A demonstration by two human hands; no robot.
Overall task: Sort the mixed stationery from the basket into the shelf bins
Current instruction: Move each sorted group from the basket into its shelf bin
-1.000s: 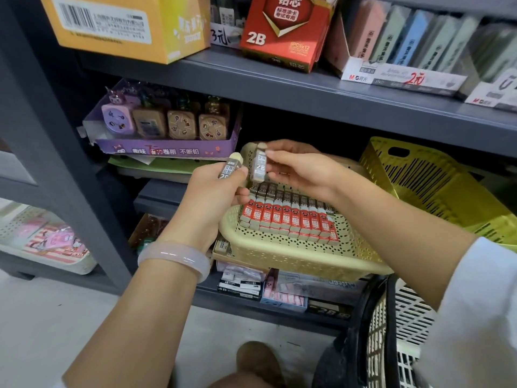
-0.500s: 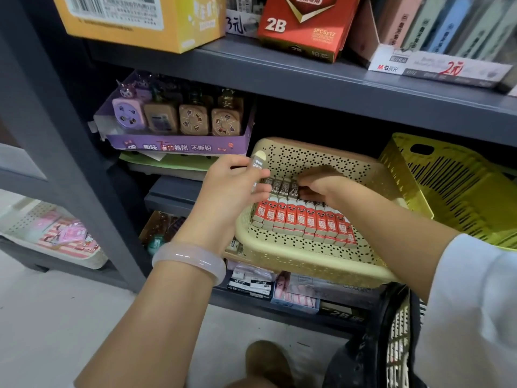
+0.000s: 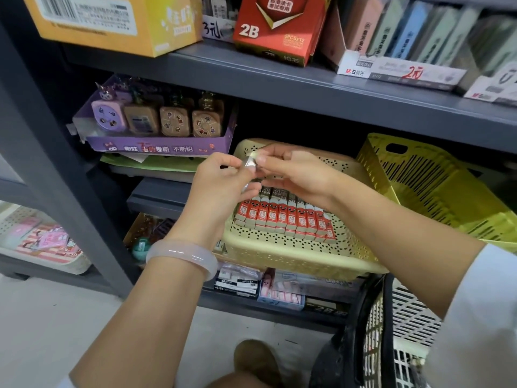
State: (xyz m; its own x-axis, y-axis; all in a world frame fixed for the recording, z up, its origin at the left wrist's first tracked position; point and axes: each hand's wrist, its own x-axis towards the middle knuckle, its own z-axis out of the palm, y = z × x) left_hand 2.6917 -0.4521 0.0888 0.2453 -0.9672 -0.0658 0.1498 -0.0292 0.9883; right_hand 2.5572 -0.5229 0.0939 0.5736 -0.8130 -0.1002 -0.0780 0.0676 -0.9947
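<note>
Now raised off the bin point(image 3: 293, 256), right hand point(image 3: 296, 175) pinching the eraser point(image 3: 249, 163) in left hand point(image 3: 221, 186); handover, another to file.

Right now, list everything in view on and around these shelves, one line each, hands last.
beige bin: one, pale yellow, perforated, on the middle shelf.
erasers: one row, too many to count surely, red and white sleeves, lying in the beige bin.
small eraser: one, silvery wrapper, held above the bin.
yellow-green basket: one, tilted, right of the beige bin.
sharpener tray: one, purple, four sharpeners at its front, left of the bin.
2B box: one, red, top shelf.
orange box: one, top shelf, left.
white basket: one, black handle, bottom right.
bracelet: one, pale, on the left wrist.
left hand: fingers pinch the small eraser.
right hand: fingers pinch the same eraser.
</note>
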